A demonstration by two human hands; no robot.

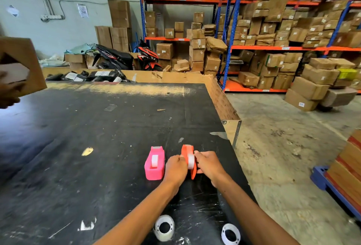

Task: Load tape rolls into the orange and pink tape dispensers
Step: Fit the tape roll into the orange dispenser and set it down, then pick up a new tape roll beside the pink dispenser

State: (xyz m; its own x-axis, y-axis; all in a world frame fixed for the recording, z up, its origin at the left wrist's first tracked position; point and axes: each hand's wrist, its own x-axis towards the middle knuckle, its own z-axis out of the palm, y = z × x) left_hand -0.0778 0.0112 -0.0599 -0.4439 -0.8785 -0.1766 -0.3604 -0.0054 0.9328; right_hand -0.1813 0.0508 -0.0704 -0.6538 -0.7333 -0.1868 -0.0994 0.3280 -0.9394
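The orange tape dispenser [187, 152] stands on the black table [97, 147] near its right edge, with a white tape roll [190, 161] sitting in it. My left hand [175, 168] grips its left side and my right hand [209, 163] grips its right side, fingers at the roll. Just left stands the pink tape dispenser [154, 163], upright, with a white roll [154, 160] in its slot; no hand touches it. Two loose clear tape rolls [163, 227] [230, 234] lie at the table's near edge, under my forearms.
Another person's hand [8, 92] holds a cardboard box [21, 65] at the far left edge. The table's right edge drops to the concrete floor [283, 147]. Racks of cartons [283, 35] fill the back; a blue pallet with boxes [340, 182] stands at right.
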